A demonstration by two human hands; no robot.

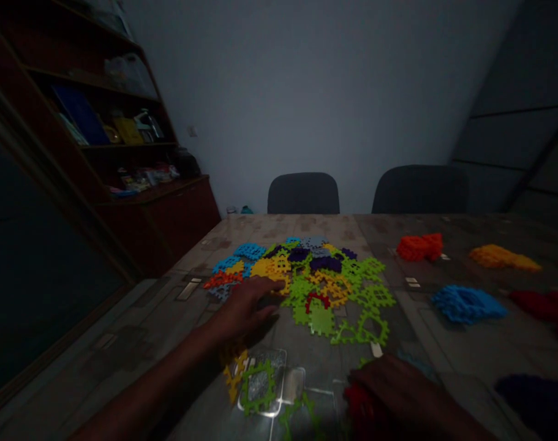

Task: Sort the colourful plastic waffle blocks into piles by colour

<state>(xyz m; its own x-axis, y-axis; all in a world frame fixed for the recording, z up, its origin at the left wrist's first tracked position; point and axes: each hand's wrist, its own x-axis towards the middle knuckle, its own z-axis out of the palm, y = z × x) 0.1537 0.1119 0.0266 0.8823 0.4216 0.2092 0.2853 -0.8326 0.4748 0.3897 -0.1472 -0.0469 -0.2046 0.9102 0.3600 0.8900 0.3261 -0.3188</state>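
Observation:
My left hand [253, 303] reaches over the left edge of a mixed heap of flat plastic interlocking pieces. Its index finger points at yellow pieces [272, 267], thumb apart, with nothing visible in its grasp. My right hand [391, 383] is low in front, its fingers curled over red interlocking pieces [362, 401]; the fingertips are partly hidden. In the heap, a curved red piece [317, 301] lies on green pieces [322, 321]. Purple pieces [325, 263] and blue pieces [250, 250] lie farther back.
Separate piles of orange pieces [419, 247], yellow-orange pieces [503, 257], blue pieces [468, 304], red pieces [547, 306] and purple pieces [536, 395] are on the right. A loose green frame [259, 387] lies near the front. Two chairs [303, 193] stand behind the table [168, 318].

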